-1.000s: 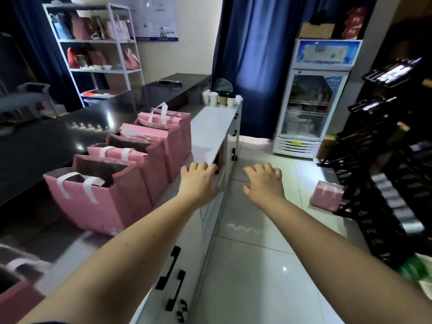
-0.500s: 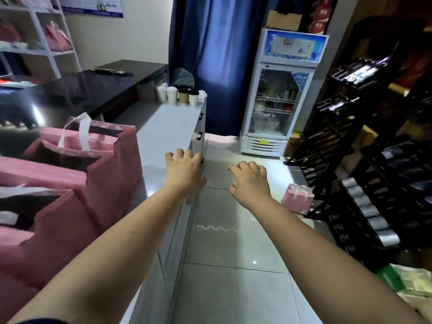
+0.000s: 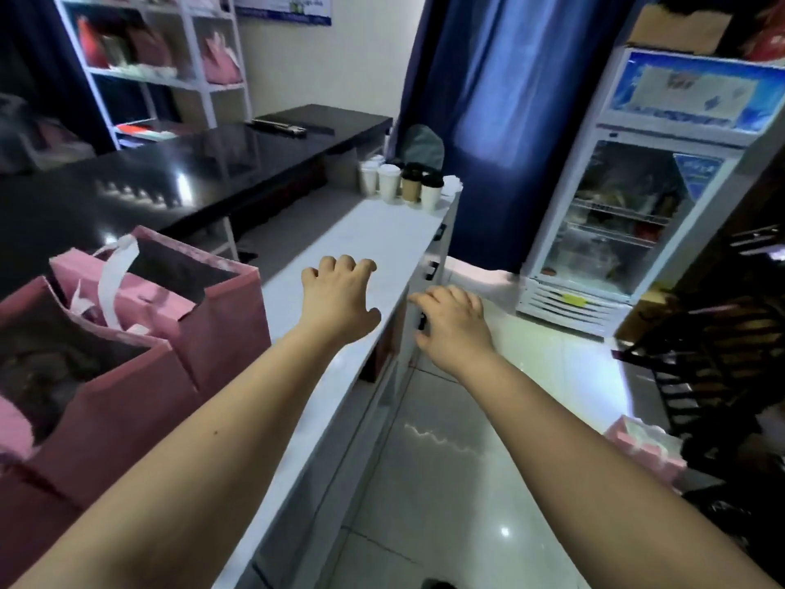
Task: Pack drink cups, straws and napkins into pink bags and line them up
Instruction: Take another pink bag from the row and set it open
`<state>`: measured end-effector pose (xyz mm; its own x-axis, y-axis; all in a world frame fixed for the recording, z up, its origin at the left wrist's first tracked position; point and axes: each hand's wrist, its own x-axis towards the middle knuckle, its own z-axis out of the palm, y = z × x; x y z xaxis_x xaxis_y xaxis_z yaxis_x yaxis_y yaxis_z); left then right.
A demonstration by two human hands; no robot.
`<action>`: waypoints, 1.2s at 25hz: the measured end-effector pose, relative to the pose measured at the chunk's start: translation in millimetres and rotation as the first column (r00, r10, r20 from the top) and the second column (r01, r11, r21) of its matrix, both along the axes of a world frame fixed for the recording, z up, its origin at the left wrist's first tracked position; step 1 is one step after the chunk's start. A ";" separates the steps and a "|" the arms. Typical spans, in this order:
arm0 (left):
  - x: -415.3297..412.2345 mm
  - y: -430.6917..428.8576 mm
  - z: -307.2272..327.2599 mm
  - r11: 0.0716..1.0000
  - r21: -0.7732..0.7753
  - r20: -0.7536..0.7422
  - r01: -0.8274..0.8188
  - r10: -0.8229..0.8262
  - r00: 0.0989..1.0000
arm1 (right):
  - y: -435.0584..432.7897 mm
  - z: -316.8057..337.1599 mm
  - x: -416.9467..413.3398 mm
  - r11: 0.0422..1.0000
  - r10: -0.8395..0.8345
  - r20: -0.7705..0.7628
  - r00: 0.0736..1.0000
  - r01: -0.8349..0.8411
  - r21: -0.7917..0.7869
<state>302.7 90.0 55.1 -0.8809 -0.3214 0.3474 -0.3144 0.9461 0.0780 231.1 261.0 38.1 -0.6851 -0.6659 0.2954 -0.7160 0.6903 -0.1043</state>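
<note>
Both arms reach forward with nothing in either hand. My left hand (image 3: pixel 340 297) hovers over the white counter (image 3: pixel 365 244), fingers curled and apart. My right hand (image 3: pixel 452 318) is just past the counter's front edge, above the floor, fingers loosely apart. Pink bags (image 3: pixel 212 316) with white handles stand open in a row at the left on the counter, next to my left forearm. Several lidded drink cups (image 3: pixel 410 184), white and brown, stand at the counter's far end with white napkins (image 3: pixel 450 189) beside them. One more pink bag (image 3: pixel 641 448) lies on the floor at the right.
A glass-door fridge (image 3: pixel 628 231) stands ahead on the right in front of a blue curtain (image 3: pixel 501 99). Black racks (image 3: pixel 722 367) line the right side. A black raised counter (image 3: pixel 170 176) runs behind the bags, and a white shelf unit (image 3: pixel 170 65) holds more bags.
The view has moved forward along the counter toward the cups; the bag row has slid back to my left. Both hands stay outstretched and hold nothing.
</note>
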 end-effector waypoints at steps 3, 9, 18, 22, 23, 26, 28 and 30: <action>-11.0 -29.9 -2.2 0.980 0.024 -0.066 -0.198 0.200 0.978 | -56.6 5.7 -54.0 0.977 0.211 0.036 0.977 -0.212 0.010; 10.1 -66.0 8.2 0.804 0.091 -0.144 -0.587 0.594 0.791 | -160.9 17.6 -87.4 0.772 0.631 -0.023 0.775 -0.631 -0.072; 33.4 -109.1 -3.1 0.517 0.115 -0.223 -0.848 0.846 0.485 | -304.9 30.0 -65.9 0.450 0.886 -0.073 0.458 -0.887 -0.104; 22.0 -124.6 -2.0 0.462 0.154 -0.220 -0.873 0.878 0.426 | -349.0 15.5 -68.5 0.372 0.925 -0.071 0.372 -0.928 -0.018; 19.1 -126.0 -2.5 0.441 0.169 -0.220 -0.881 0.888 0.403 | -359.8 12.3 -71.7 0.353 0.933 -0.075 0.352 -0.936 -0.009; 7.9 -120.9 -3.7 0.369 0.145 -0.248 -0.918 0.912 0.327 | -391.5 11.9 -75.4 0.303 0.951 -0.081 0.298 -0.951 0.057; -2.1 -112.8 -6.2 0.314 0.122 -0.300 -0.942 0.916 0.267 | -407.0 12.8 -75.5 0.262 0.963 -0.106 0.248 -0.954 0.146; -17.7 -100.3 -8.4 0.239 0.104 -0.362 -0.965 0.913 0.187 | -415.8 12.5 -81.8 0.202 0.971 -0.159 0.177 -0.966 0.163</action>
